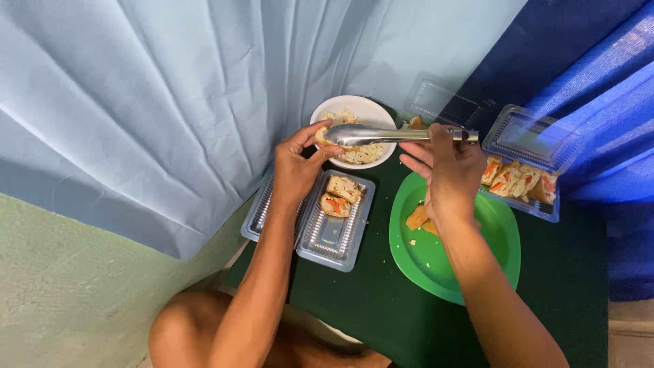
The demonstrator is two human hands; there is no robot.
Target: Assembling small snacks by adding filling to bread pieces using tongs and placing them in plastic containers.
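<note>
Tongs over the white bowl

My right hand (446, 170) grips metal tongs (395, 135), tips closed over the white bowl (354, 112). My left hand (296, 167) pinches a food piece (325, 138) at the tips. Clear tray (334, 228) sits below, green plate (463, 266) beside it.

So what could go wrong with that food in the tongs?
The small food piece sits at the tip of the long metal tongs, steadied by the left hand; it might slip back into the round white bowl. The right hand could brush the clear plastic tray of rolls.
</note>
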